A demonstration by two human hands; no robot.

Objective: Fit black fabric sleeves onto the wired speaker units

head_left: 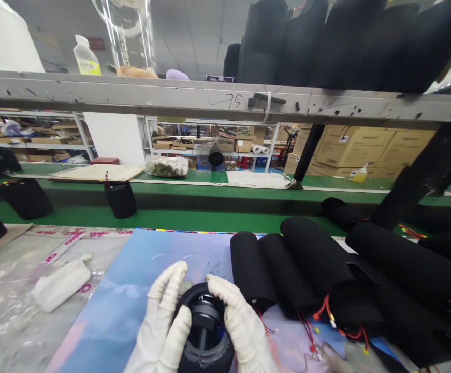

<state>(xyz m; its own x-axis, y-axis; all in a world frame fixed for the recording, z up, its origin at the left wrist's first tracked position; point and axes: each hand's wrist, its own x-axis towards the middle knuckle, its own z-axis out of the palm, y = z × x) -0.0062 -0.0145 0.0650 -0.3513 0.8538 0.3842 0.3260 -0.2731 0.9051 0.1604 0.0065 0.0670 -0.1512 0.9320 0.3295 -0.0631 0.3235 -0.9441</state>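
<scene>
Both my hands wear white gloves and clasp a black cylindrical housing (205, 324) that stands upright on a blue mat (132, 290), its open end facing up at me. My left hand (163, 324) wraps the housing's left side, fingers curled over the rim. On the right side, my right hand (244, 326) grips it the same way. Inside the housing I see a dark ring and a central hub.
Several black fabric-covered cylinders (318, 269) with red and yellow wires lie to the right. A white cloth (60, 285) rests on plastic sheeting at the left. A green conveyor belt (190, 217) runs behind, carrying a black cylinder (120, 199). A grey shelf (209, 101) spans overhead.
</scene>
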